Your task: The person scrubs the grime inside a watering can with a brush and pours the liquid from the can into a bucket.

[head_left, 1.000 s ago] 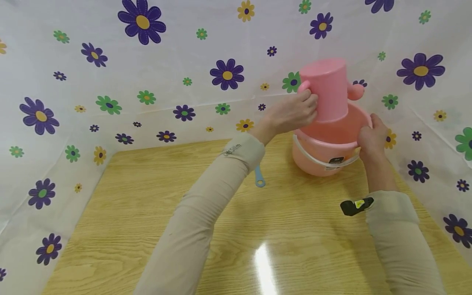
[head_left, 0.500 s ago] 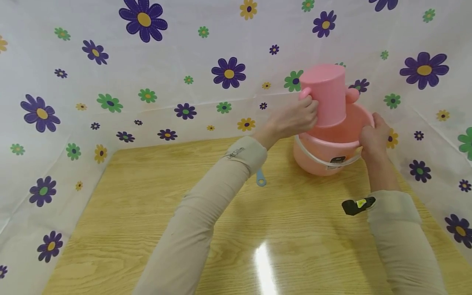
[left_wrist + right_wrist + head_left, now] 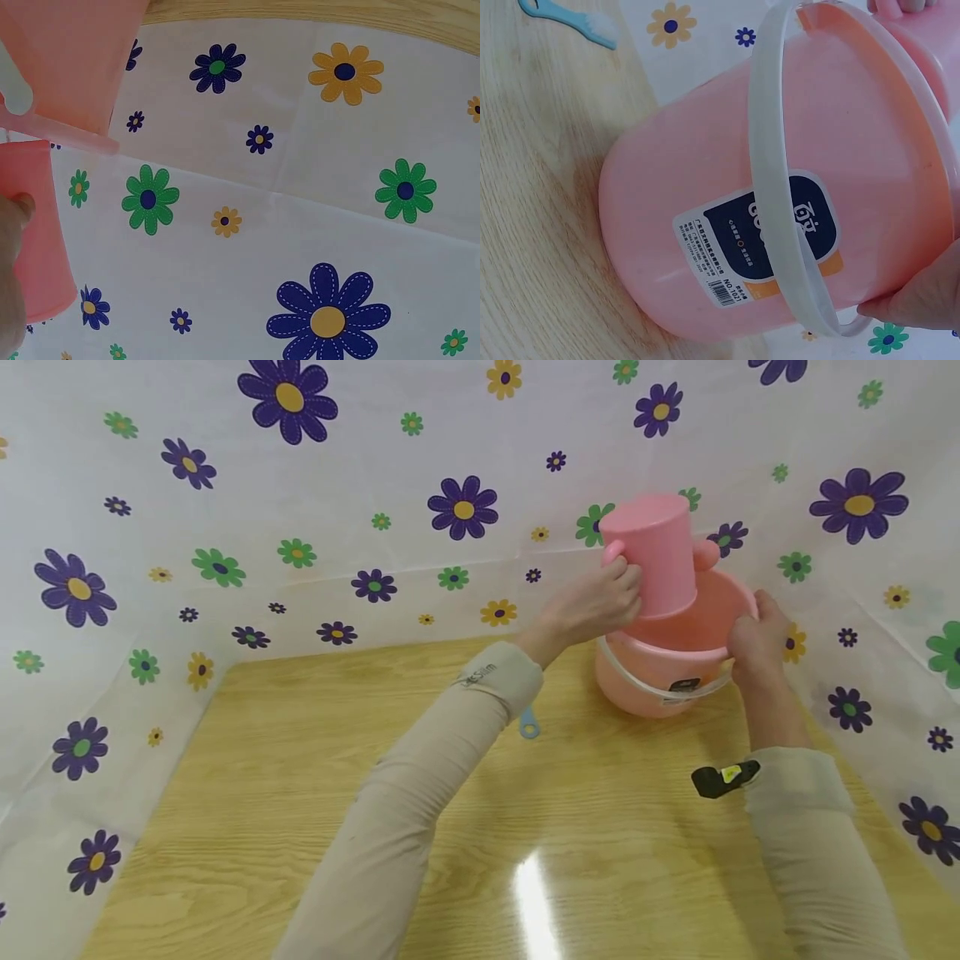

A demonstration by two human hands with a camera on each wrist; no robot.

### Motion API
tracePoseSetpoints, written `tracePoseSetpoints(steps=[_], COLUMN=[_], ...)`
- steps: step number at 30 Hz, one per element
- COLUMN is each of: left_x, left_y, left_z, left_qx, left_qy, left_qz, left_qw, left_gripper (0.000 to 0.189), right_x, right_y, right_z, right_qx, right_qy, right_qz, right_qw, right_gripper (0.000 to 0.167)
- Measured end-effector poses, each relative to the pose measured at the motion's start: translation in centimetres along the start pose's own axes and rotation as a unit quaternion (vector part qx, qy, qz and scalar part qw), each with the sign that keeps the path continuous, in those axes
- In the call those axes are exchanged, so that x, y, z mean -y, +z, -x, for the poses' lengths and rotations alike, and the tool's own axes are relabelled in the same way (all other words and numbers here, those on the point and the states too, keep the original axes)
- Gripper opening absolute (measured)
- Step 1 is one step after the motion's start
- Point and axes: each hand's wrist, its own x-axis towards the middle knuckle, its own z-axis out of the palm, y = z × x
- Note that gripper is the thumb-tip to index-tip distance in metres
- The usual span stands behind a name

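My left hand (image 3: 600, 602) grips the handle of a pink watering can (image 3: 660, 564), its fingers curled round it. The can hangs bottom-up over a pink bucket (image 3: 637, 681), with its flat base on top and its round-headed spout to the right. In the left wrist view, part of the can (image 3: 45, 247) shows below the bucket's rim. My right hand (image 3: 761, 635) holds the bucket's rim at the right, thumb on the near side. The right wrist view shows the bucket's labelled side (image 3: 667, 180) and its white carrying handle (image 3: 769, 112) hanging down.
A blue brush (image 3: 574, 19) with white bristles lies on the wooden table (image 3: 300, 777), left of the bucket; my left sleeve (image 3: 427, 777) partly hides it in the head view. A white flowered sheet (image 3: 337, 485) rises behind the table and along both sides.
The watering can has come down slightly and shifted a little left over the bucket, with my left hand still on its handle. The right hand and the bucket stay in place.
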Motion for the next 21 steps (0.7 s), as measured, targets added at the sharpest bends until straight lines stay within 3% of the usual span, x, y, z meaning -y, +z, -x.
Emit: tracePoseSetpoints(steps=[2, 7, 10, 21], left_x=[-0.1, 0.0, 0.1, -0.6], left_y=[0.1, 0.1, 0.1, -0.1], left_z=[0.1, 0.5, 0.9, 1.1], left_qx=[0.008, -0.013, 0.003, -0.003], left_qy=[0.0, -0.018, -0.029, -0.031], left_qz=[0.003, 0.009, 0.022, 0.028], left_qw=[1.0, 0.9997, 0.9993, 0.9991], left_gripper=[0.044, 0.049, 0.052, 0.048], right_x=[0.0, 0.2, 0.2, 0.1], right_y=[0.1, 0.6, 0.8, 0.5], right_z=[0.1, -0.1, -0.4, -0.2], right_qx=[0.002, -0.003, -0.008, -0.019], right_qy=[0.005, -0.009, -0.02, -0.021], right_qz=[0.0, -0.007, -0.015, -0.001], right_qw=[1.0, 0.9999, 0.9997, 0.9996], right_gripper=[0.059, 0.058, 0.058, 0.06])
